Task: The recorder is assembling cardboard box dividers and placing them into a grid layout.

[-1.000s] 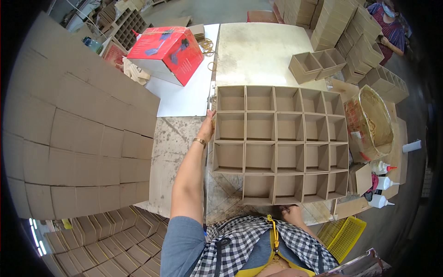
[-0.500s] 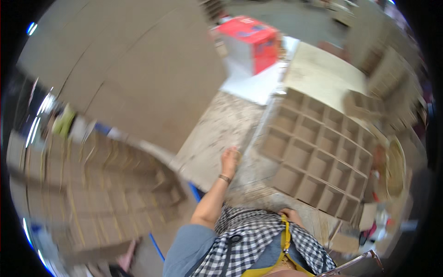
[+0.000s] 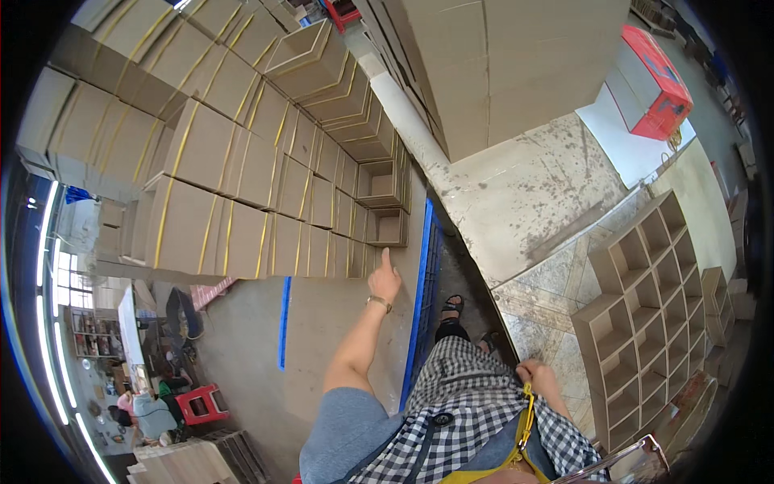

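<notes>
My left hand [image 3: 384,282] reaches forward with its index finger stretched out and holds nothing I can see. Its fingertip is just below the end box [image 3: 389,227] of a long stack of brown board boxes [image 3: 242,153] with yellow lines along their edges; whether it touches is unclear. My right hand [image 3: 538,379] is by the front edge of the worktable [image 3: 524,165], beside my checked apron [image 3: 476,379]. Its fingers are curled in, and what they hold, if anything, is hidden.
Board frames divided into square compartments [image 3: 645,310] stand on the right. Large brown sheets [image 3: 524,73] rise at the back of the table, near a red and white box [image 3: 657,85]. Blue rails [image 3: 419,298] run beside the stack. A red stool [image 3: 201,405] stands at lower left.
The view has swung left toward the stacked boxes. My left hand, earlier over the worktable, is now at the end of the stack. My right hand shows more fully.
</notes>
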